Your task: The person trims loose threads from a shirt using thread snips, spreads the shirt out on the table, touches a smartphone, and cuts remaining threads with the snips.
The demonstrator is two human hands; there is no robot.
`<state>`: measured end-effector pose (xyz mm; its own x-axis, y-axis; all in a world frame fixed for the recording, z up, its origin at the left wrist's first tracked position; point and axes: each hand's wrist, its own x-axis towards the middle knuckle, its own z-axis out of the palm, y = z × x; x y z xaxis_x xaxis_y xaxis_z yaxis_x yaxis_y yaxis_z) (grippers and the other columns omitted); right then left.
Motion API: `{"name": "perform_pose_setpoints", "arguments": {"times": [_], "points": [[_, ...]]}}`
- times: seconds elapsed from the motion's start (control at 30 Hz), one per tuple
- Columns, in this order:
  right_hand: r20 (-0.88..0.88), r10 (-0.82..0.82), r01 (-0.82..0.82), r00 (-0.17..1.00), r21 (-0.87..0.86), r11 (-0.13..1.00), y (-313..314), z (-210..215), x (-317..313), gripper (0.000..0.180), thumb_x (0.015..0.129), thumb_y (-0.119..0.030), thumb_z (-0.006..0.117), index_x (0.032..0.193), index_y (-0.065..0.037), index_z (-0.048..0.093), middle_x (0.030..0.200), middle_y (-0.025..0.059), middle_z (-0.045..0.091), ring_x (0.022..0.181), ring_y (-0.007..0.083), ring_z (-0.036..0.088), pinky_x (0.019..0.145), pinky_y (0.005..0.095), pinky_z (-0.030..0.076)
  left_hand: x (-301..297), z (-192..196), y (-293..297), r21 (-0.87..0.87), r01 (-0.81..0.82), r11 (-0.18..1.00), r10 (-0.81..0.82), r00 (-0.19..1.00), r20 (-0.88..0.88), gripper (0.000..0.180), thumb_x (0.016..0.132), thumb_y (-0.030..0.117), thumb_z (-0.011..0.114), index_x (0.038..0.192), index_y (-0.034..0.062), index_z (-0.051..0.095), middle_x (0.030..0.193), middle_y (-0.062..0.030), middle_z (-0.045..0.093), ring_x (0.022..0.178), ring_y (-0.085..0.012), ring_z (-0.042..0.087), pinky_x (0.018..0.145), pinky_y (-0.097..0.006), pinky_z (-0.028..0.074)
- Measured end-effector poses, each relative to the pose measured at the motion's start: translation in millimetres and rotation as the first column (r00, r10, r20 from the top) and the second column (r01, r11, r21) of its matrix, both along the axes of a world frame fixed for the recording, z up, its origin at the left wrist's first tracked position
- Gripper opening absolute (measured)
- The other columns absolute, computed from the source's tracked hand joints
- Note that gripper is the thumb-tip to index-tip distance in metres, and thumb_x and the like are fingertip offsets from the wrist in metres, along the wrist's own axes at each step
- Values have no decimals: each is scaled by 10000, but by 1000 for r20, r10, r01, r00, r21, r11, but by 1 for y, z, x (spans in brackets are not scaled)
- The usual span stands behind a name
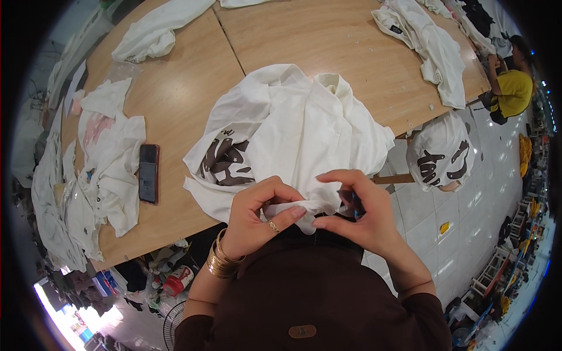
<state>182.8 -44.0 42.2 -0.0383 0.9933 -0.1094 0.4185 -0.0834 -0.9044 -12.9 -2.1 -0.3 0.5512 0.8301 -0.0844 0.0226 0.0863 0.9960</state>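
Observation:
A white garment (293,117) with a dark brown print lies bunched on the table in front of me, its near edge hanging over toward my lap. My left hand (257,213), with a ring and gold bangles, pinches that near edge between thumb and fingers. Just right of it is my right hand (366,213), thumb and index finger apart on either side of the gathered cloth. Its other fingers curl around a small dark, shiny thing (351,203), mostly hidden, whose kind I cannot make out.
A phone (149,174) lies left on the wooden table (181,88), beside white garments (114,158). More white cloth lies at far left and far right. Right of the table, a stool bears a printed white garment (440,153). A person in yellow (512,90) sits far right.

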Motion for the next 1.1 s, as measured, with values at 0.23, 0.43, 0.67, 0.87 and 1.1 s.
{"name": "perform_pose_setpoints", "arguments": {"times": [0.23, 0.43, 0.67, 0.87, 1.1], "points": [[-286, 3, -69, 958, -222, 973, 1, -21, 18, 197, 726, -112, 723, 863, -32, 606, 725, -7, 566, 633, 65, 463, 577, 204, 374, 0, 0, 2, -136, 18, 991, -22, 999, -27, 115, 805, 96, 656, 869, 5, 627, 774, -3, 583, 682, -56, 503, 617, -203, 396], [-222, -1, -44, 975, -194, 980, 2, -17, 15, 193, 736, -112, 717, 880, -37, 613, 706, -15, 539, 613, 55, 416, 562, 199, 347, 7, 9, 8, -62, 130, 990, -137, 983, -120, 143, 812, 110, 651, 902, -1, 654, 801, -39, 659, 701, -70, 576, 636, -211, 446], [-205, -92, 74, 974, -96, 993, -3, -11, 13, 191, 718, 1, 689, 894, -55, 640, 660, -65, 458, 580, 17, 354, 521, 186, 276, 8, 4, 5, -12, 93, 996, -93, 989, -110, 143, 806, 90, 650, 917, 1, 655, 822, -47, 668, 719, -78, 596, 655, -217, 463], [-42, 18, -9, 999, 206, 978, -6, -24, 10, 106, 781, -19, 642, 878, -33, 600, 673, -56, 475, 560, 33, 380, 512, 189, 298, 11, 7, 6, 20, 131, 991, -127, 983, -131, 142, 800, 48, 636, 933, 9, 662, 853, -57, 675, 760, -97, 620, 687, -223, 476], [-637, -112, -68, 763, -251, 966, -4, -11, 25, 150, 884, -181, 573, 907, -36, 543, 675, -9, 486, 575, 45, 392, 538, 182, 321, 8, 7, 4, 17, 77, 997, -74, 988, -134, 164, 773, 15, 644, 934, 12, 675, 870, -70, 680, 797, -112, 635, 715, -225, 485]]}}
